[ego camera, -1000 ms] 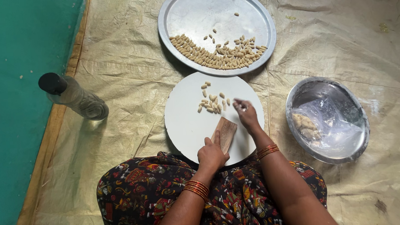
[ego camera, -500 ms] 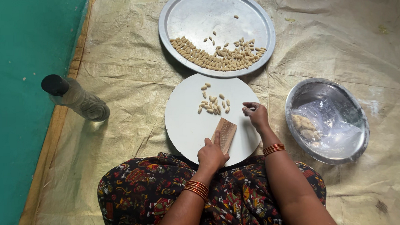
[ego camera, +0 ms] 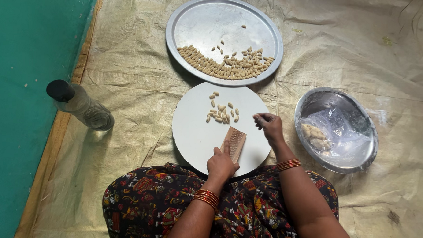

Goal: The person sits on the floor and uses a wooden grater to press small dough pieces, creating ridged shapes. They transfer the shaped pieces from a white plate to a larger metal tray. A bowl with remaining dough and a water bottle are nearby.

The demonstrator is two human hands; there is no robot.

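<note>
The left hand has its fingers pressed on the near end of a small ridged board, holding it tight; that seems to keep it from sliding. The board lies flat on the white plate, near the edge by the lap. The right hand is just beside the board, over the right side of the plate. Its fingers are curled in and pinched close, maybe on a tiny bit of dough, but it is too small to tell. A little heap of small pale pieces sits on the far part of the plate, apart from the board, so there is room to work. Past the plate is a big metal tray with a long row of the same kind of pieces along its near side; it looks like the place for the full lot. To the right is a steel bowl with a clear bag in it and lumps of dough on the bag, close to the right hand. To the left, a clear bottle with a black cap stands well apart. All of it rests on a tan sheet on the green floor.
</note>
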